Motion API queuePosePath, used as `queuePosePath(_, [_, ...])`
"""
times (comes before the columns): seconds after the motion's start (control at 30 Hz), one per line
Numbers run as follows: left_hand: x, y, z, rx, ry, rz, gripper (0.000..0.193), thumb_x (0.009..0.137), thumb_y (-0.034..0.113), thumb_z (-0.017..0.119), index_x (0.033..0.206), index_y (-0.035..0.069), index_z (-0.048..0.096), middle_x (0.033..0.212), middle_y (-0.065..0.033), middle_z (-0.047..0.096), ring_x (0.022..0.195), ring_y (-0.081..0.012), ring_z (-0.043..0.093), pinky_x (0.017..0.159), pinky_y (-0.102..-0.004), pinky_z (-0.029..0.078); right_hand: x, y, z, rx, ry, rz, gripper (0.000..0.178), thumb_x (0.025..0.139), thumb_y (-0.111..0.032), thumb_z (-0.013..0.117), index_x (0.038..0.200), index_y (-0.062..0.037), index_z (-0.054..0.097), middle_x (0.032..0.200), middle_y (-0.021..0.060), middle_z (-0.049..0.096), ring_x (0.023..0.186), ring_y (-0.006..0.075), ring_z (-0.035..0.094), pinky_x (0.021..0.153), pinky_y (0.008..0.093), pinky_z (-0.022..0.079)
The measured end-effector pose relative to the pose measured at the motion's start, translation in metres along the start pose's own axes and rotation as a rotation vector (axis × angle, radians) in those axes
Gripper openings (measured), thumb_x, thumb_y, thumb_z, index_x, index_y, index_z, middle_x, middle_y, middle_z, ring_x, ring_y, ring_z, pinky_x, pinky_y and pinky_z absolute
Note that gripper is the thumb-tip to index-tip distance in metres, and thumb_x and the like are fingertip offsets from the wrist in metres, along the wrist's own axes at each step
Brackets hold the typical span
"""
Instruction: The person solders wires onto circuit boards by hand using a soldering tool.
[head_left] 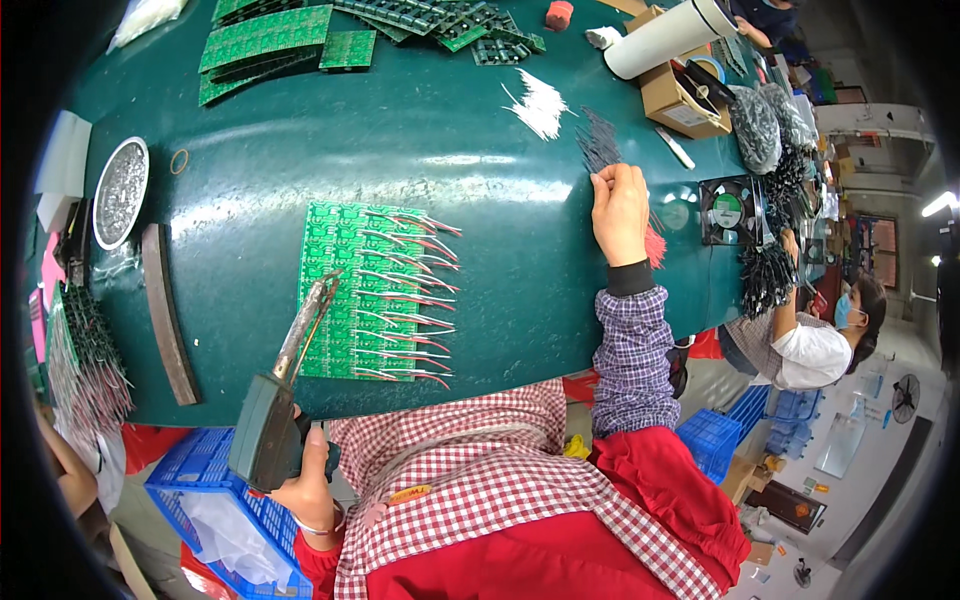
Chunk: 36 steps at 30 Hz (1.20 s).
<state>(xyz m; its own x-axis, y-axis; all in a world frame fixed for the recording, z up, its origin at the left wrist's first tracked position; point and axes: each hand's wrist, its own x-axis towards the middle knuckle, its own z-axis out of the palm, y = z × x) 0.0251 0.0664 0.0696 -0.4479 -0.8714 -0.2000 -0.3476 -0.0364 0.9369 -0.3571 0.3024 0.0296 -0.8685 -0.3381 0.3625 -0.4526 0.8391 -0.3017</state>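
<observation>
My left hand [308, 488] is wrapped round the grip of a dark green soldering gun [262, 430]. Its tip slants up over a green circuit board panel [345, 330] lying flat on the table. Red, white and black wires [425, 300] stick out from the panel's right side in rows. Farther right, my right hand [622, 215] pinches the near end of a pile of black wires [598, 140]; how many are in its fingertips cannot be seen. A bundle of red wires [655, 247] lies beside that wrist, and white wires [540, 104] lie farther back.
Stacked circuit boards [265, 45] sit at the far edge. A round metal dish [121, 193] and a curved dark bar [168, 315] are at left. On the right are a small fan [731, 211], a carton [682, 103] and a white tube [665, 40]. A co-worker [810, 345] sits beyond.
</observation>
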Motion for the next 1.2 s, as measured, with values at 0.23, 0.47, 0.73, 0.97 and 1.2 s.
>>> queuePosePath(0.23, [-0.005, -0.002, -0.002, -0.027, 0.028, 0.052, 0.035, 0.076, -0.003, 0.068, 0.11, -0.007, 0.061, 0.093, -0.011, 0.065, 0.062, -0.0126, 0.054, 0.056, -0.0265, 0.043, 0.002, 0.001, 0.004, -0.16, -0.035, -0.218, 0.009, 0.084, -0.002, 0.06, 0.086, -0.0004, 0.052, 0.085, 0.0181, 0.052, 0.084, 0.0374, 0.05, 0.075, 0.0452, 0.04])
queuePosePath(0.47, [-0.007, 0.011, -0.003, -0.05, 0.013, 0.033, 0.041, 0.071, -0.003, 0.072, 0.111, -0.004, 0.062, 0.101, -0.0112, 0.066, 0.089, -0.0188, 0.062, 0.079, -0.0312, 0.05, -0.011, -0.066, -0.023, 0.201, 0.043, -0.1, 0.005, 0.087, 0.0, 0.06, 0.091, 0.0007, 0.056, 0.082, 0.0148, 0.06, 0.073, 0.0294, 0.06, 0.067, 0.0363, 0.047])
queuePosePath(0.73, [-0.013, 0.012, -0.014, -0.012, -0.056, 0.042, 0.04, 0.071, -0.003, 0.072, 0.11, -0.004, 0.063, 0.102, -0.0115, 0.066, 0.089, -0.02, 0.063, 0.08, -0.0323, 0.05, -0.071, -0.189, -0.016, 0.727, -0.211, -0.506, 0.016, 0.073, 0.007, 0.07, 0.085, -0.0007, 0.063, 0.082, 0.0096, 0.062, 0.073, 0.0262, 0.061, 0.063, 0.0345, 0.049])
queuePosePath(0.97, [-0.021, 0.009, -0.024, 0.01, -0.111, -0.006, 0.038, 0.073, -0.001, 0.074, 0.11, -0.004, 0.064, 0.102, -0.0117, 0.067, 0.09, -0.0204, 0.064, 0.081, -0.0332, 0.05, -0.09, -0.198, 0.001, 0.727, -0.257, -0.527, 0.017, 0.069, 0.008, 0.071, 0.082, -0.0019, 0.063, 0.077, 0.0074, 0.058, 0.07, 0.0246, 0.058, 0.06, 0.0346, 0.047])
queuePosePath(1.2, [-0.017, 0.006, -0.02, 0.071, -0.088, 0.138, 0.022, 0.075, 0.001, 0.075, 0.096, -0.005, 0.069, 0.085, -0.0112, 0.071, 0.07, -0.0176, 0.068, 0.064, -0.0286, 0.053, -0.091, -0.196, 0.002, 0.698, -0.241, -0.526, 0.019, 0.067, 0.009, 0.069, 0.081, -0.0018, 0.062, 0.076, 0.0078, 0.056, 0.07, 0.025, 0.057, 0.06, 0.0352, 0.047])
